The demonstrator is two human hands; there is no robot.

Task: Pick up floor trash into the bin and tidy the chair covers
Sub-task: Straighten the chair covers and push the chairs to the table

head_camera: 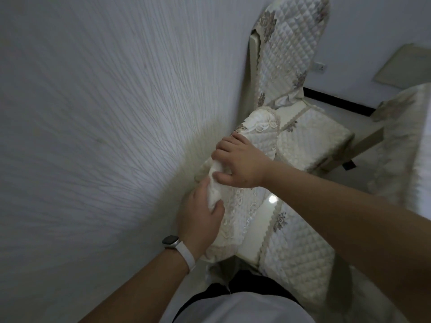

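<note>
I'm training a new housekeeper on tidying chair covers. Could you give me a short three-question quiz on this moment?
1. True or false: the left hand and the right hand both grip the bunched back cover of the nearest chair.
2. Which wrist wears the white band? A) left B) right C) neither
3. Fill in: the nearest chair stands close beside the textured ____.

Key: 1 true; 2 A; 3 wall.
</note>
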